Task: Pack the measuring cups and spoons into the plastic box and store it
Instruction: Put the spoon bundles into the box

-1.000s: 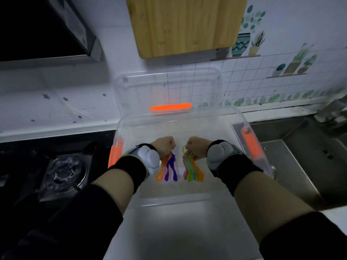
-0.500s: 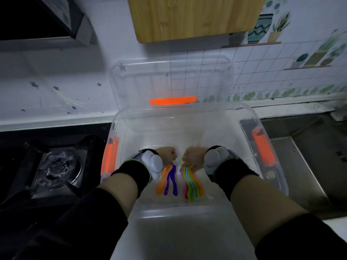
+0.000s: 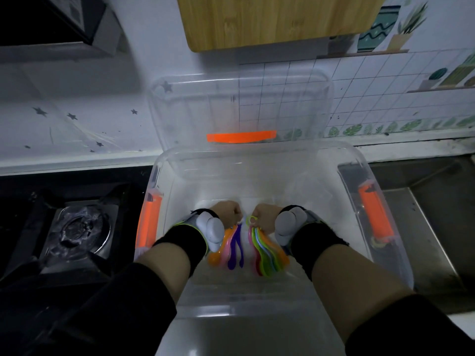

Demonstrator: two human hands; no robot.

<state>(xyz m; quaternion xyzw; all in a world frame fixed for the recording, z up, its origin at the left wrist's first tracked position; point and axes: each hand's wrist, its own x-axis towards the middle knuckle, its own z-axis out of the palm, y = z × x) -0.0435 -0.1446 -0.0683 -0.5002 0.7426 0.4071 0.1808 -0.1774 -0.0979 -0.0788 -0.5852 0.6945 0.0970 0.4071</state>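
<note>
A clear plastic box (image 3: 257, 160) with orange side latches stands open on the counter. Its clear lid (image 3: 195, 106) leans against the wall behind it. Both my hands are inside the box. My left hand (image 3: 227, 214) grips a bunch of measuring spoons (image 3: 232, 253) in orange, pink and purple, which hang down from it. My right hand (image 3: 264, 217) pinches a ring holding a fan of measuring cups (image 3: 264, 255) in green, yellow, orange and pink. The two sets hang side by side near the box's floor; whether they touch it I cannot tell.
A black gas stove (image 3: 77, 227) lies left of the box. A steel sink (image 3: 431, 214) lies to its right. A wooden cutting board (image 3: 270, 19) hangs on the wall above. A dark range hood (image 3: 51, 21) is at the top left.
The view has dipped down and closer, so the box looks larger. Both hands sank a little deeper into the box with the spoons and cups still held.
</note>
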